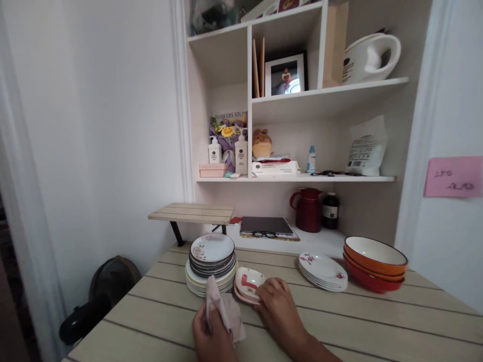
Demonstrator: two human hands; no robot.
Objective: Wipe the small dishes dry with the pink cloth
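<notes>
My left hand (214, 334) is closed around a pale pinkish cloth (226, 310), which hangs loosely from the fingers. Just to its right, my right hand (279, 309) grips the right rim of a small white dish (249, 282) with a red pattern. That dish rests on another pinkish dish (241, 296), whose edge shows below it. Behind the cloth stands a stack of plates (212, 249), smaller dark-rimmed ones on top of larger pale ones. The fingertips of my right hand are partly hidden behind its knuckles.
To the right sit a stack of white oval plates (323, 271) and stacked orange and red bowls (375, 256). A small raised wooden shelf (192, 212) stands back left. Behind are a laptop (266, 226), glasses, a red jug (309, 211) and a dark bottle (330, 211).
</notes>
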